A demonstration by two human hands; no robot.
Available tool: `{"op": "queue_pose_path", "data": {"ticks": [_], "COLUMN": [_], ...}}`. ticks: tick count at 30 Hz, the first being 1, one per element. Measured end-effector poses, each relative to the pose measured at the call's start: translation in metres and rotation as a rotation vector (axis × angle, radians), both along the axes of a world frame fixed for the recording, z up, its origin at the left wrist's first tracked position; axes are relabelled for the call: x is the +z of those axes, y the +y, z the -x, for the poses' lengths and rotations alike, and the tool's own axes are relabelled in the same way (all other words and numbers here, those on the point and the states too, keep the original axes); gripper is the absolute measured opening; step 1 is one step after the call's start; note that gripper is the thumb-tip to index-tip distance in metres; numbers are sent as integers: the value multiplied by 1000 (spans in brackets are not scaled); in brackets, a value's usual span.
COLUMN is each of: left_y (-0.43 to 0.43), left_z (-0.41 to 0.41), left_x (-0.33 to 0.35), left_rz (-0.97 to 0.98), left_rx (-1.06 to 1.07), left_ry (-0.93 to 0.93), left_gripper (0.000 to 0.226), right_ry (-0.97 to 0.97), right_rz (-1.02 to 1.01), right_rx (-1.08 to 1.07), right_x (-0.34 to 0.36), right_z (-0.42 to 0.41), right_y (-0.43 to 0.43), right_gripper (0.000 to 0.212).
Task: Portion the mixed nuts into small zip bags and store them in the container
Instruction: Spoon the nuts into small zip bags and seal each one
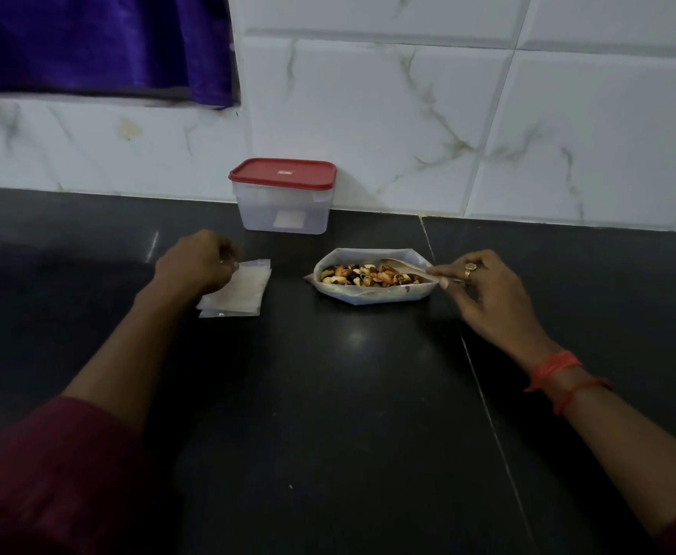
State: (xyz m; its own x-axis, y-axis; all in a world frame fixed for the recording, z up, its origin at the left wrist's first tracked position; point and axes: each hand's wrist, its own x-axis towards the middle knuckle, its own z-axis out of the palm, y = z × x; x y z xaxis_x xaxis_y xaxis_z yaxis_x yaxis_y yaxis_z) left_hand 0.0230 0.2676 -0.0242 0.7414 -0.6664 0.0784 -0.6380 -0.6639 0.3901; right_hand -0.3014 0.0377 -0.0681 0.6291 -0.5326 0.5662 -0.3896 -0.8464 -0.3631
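From the head view, a dark glossy stone surface (348, 394) runs up to a wall of white marble-patterned tiles (488, 114). A rectangular clear plastic container (284, 212) stands at the back against the wall, and its red lid (283, 174) is on.

In front of the container and a little to the left lies a stack of small clear zip bags (240, 294), flat on the surface. The left hand (196, 260) rests on the stack's upper left corner, its fingers curled and pinching the edge of the bags there.

To the right of the bags, well apart from them, sits an open white pouch (372, 296) with its rim folded outward. It holds the mixed nuts (362, 274). A pale spoon (402, 266) lies with its bowl over the nuts. The right hand (484, 292) pinches the spoon's handle between thumb and fingertips at the pouch's right end. This hand wears a gold ring (470, 267), and an orange-red thread (556, 370) is tied round its wrist.

A maroon sleeve (47, 474) covers the left upper arm. A purple curtain (88, 42) hangs at the upper left.
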Motion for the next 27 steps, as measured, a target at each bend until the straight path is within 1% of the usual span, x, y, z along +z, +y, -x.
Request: {"op": "queue_pose_path", "data": {"ticks": [4,6,11,14,16,18,21,23,25,27], "left_y": [2,2,3,4,4,4,1,0,1,2], "left_z": [-9,-14,-15,-9,-9,-10,-7,-5,-5,-5], "left_x": [-3,-9,-21,-21,-22,-23,-24,-23,-23,-23], "left_rz": [-68,-87,-125,-112,-63,-45,-151,-195,-167,-90], "left_rx": [-63,-92,-105,-78,-61,-66,-107,-124,-116,-95], "left_ry": [-1,-42,-171,-266,-287,-279,-262,-263,-288,-330], "left_gripper": [38,42,46,37,30,28,41,44,41,35], "right_ry": [64,46,32,74,153,191,215,267,298,298], "right_rz": [169,196,116,52,40,11,-27,-1,35,56], "right_rx": [-88,-55,114,222,233,216,182,166,157,168], "right_x": [13,21,24,25,24,22,17,13,9,6], "right_z": [-9,-18,-64,-97,-118,-136,-158,-166,-168,-166], "right_y": [19,33,81,111,127,137,141,142,142,142], "right_gripper": [39,40,27,22,22,25,32,36,37,39]}}
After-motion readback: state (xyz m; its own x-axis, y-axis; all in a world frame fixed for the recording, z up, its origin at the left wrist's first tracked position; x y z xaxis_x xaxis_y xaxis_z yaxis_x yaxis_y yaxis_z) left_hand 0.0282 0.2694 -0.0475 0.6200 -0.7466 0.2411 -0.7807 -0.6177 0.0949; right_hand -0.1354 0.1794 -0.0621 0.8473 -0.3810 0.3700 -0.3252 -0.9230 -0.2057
